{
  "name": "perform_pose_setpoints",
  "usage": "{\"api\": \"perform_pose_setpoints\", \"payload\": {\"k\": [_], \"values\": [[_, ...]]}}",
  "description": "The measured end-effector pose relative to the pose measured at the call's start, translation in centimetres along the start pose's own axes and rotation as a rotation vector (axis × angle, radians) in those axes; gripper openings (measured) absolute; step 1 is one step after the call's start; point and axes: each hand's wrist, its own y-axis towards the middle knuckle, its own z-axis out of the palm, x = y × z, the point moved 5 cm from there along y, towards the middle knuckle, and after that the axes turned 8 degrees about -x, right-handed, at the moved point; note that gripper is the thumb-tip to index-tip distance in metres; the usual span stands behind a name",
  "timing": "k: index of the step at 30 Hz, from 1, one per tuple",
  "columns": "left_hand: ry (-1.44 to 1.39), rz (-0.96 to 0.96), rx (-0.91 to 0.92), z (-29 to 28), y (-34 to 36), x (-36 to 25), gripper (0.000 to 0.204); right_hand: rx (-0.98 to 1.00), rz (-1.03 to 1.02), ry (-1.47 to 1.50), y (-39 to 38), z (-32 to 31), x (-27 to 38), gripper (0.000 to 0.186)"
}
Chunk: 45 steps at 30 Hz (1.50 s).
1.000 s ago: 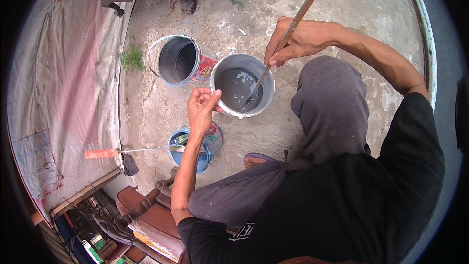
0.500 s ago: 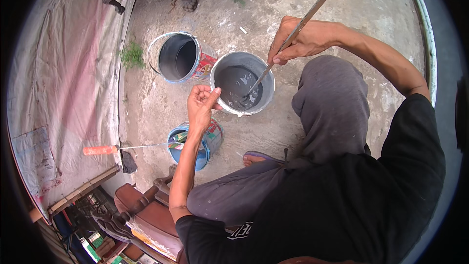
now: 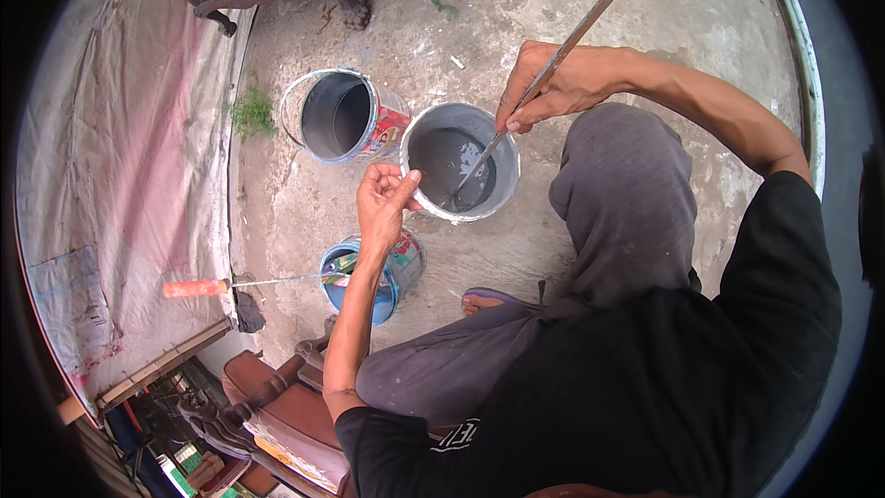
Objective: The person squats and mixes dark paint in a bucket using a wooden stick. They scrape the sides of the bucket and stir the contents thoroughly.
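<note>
My left fingers point(image 3: 407, 187) pinch the rim of a round, grey-coated bucket point(image 3: 506, 183); my right fingers point(image 3: 530, 116) clamp a long, thin brown stick point(image 3: 590, 27) dipped inside the bucket's grey liquid point(image 3: 435, 161). Stirring looks underway, the stick not yet lifted out.

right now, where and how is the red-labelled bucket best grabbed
Grip the red-labelled bucket by the middle of its handle, probably best from the left: the handle arcs out past the rim there, while the neighbouring bucket crowds its right side.
</note>
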Motion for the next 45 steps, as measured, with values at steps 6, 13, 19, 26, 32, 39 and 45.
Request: {"api": "perform_pose_setpoints", "payload": {"k": [6,13,19,26,32,39,45], "values": [[-0.027,0.009,0.01,0.2,0.0,0.1,0.034,-0.077,0.049,0.075,0.1,-0.7,-0.6,0.031],[-0.003,0.004,0.01,-0.1,0.0,0.2,0.032,-0.16,-0.139,0.085,1.1,0.0,-0.1,0.029],[-0.021,-0.015,-0.023,-0.6,-0.1,0.2,0.032,0.011,0.004,0.073,0.2,0.4,-0.6,0.028],[-0.023,-0.002,-0.008,-0.5,0.0,0.4,0.033,-0.192,-0.049,0.032,1.1,-1.4,0.6,0.026],[-0.017,-0.008,0.003,-0.2,-0.1,0.0,0.033,-0.181,-0.147,-0.15,0.9,-1.3,0.0,0.026],[-0.019,-0.006,0.004,-0.1,0.1,0.2,0.033,0.003,0.04,-0.032,-0.1,-1.1,-0.3,0.028],[-0.033,0.01,0.013,0.1,0.0,0.3,0.034,-0.193,-0.031,0.032,0.9,-1.8,0.7,0.029]]}}
